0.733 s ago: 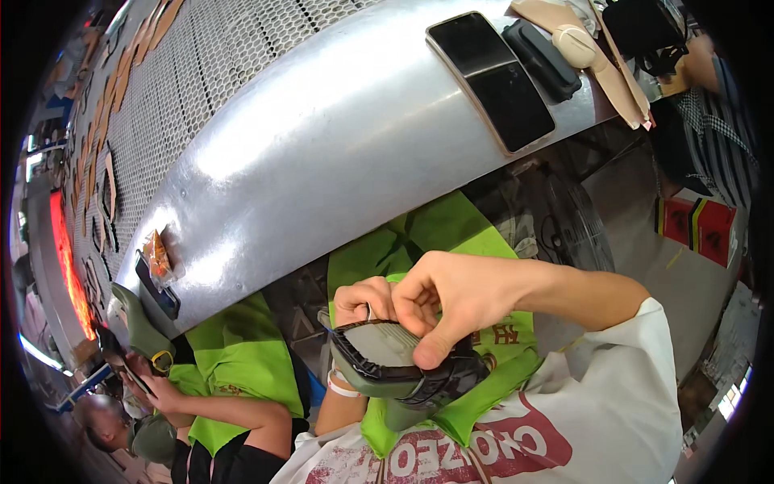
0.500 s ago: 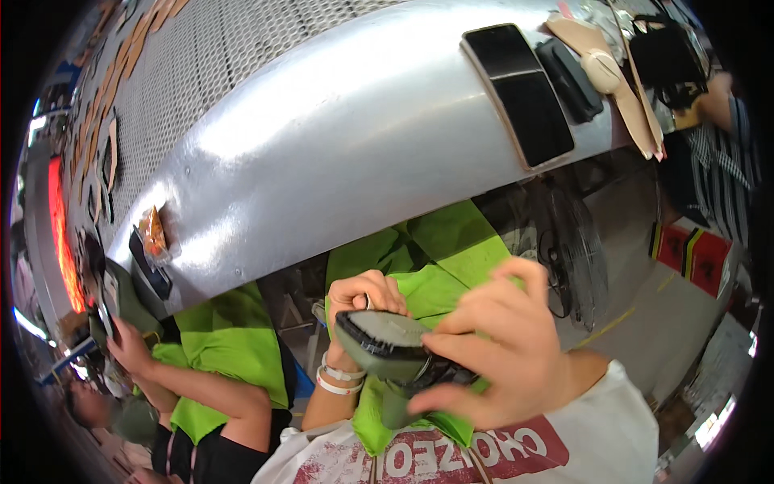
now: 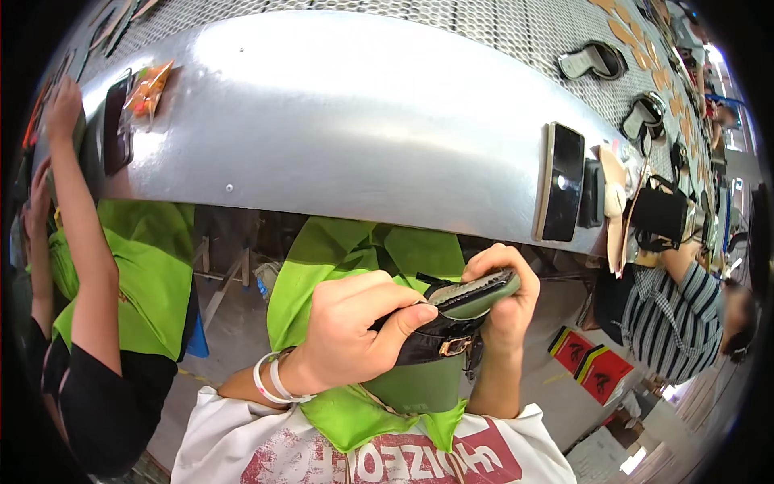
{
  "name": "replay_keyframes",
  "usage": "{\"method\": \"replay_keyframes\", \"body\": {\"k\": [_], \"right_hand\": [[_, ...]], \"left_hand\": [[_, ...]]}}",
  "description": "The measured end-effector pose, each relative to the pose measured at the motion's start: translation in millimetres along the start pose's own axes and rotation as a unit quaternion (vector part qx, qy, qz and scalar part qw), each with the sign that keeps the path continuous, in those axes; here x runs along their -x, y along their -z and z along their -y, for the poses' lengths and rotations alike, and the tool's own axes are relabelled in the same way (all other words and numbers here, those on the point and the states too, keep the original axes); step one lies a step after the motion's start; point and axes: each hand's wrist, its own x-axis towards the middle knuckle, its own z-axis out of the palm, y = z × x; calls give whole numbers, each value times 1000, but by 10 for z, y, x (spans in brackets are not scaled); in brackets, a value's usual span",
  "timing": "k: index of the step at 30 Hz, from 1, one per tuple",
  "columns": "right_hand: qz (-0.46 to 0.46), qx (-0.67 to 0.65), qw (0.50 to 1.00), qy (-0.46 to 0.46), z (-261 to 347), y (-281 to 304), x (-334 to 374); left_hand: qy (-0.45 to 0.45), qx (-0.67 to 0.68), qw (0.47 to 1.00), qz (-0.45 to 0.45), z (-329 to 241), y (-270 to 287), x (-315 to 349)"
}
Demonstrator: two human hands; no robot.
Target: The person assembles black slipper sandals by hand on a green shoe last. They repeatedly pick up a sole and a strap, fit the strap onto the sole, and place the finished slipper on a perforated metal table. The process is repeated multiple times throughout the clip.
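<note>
"Over the lap, just above the green apron (image 3: pixel 302 315), what does the person have?"

"A green shoe last (image 3: pixel 419 387) dressed in a black upper (image 3: pixel 423 348), with a gold buckle (image 3: pixel 455 347) at its side."

"How is it held?"

"The right hand (image 3: pixel 509 294) curls firmly round the end away from the chest. The left hand (image 3: pixel 355 331) has thumb and forefinger pinched together on the black upper's edge. Whether anything else sits between those tips, one cannot tell."

"And past the hands?"

"A metal table (image 3: pixel 347 121). Toward its right end lies a large phone (image 3: pixel 563 185), a dark case (image 3: pixel 592 194) just beside it; at the left, another phone (image 3: pixel 118 129) near an orange packet (image 3: pixel 149 93)."

"Anyone nearby?"

"A co-worker in black (image 3: pixel 105 403) on the left, and a person in stripes (image 3: pixel 673 323) on the right."

"Farthest off?"

"A mesh surface (image 3: pixel 451 24), bearing a pale-soled, black-strapped shoe piece (image 3: pixel 592 60)."
</note>
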Motion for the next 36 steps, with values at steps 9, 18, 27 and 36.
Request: {"method": "replay_keyframes", "body": {"k": [9, 18, 27, 36], "right_hand": [[-16, -84, 994, 73, -53, -206, -16], [48, -126, 982, 133, 1, -323, -96], [69, -223, 972, -12, -139, -301, -98], [188, -291, 938, -13, -287, -122, -63]], "left_hand": [[-50, -46, 998, -18, -37, 84, 168], [366, 466, 691, 414, 623, 73, -96], [14, 62, 994, 91, 2, 125, 141], [338, 589, 721, 138, 580, 332, 770]]}}
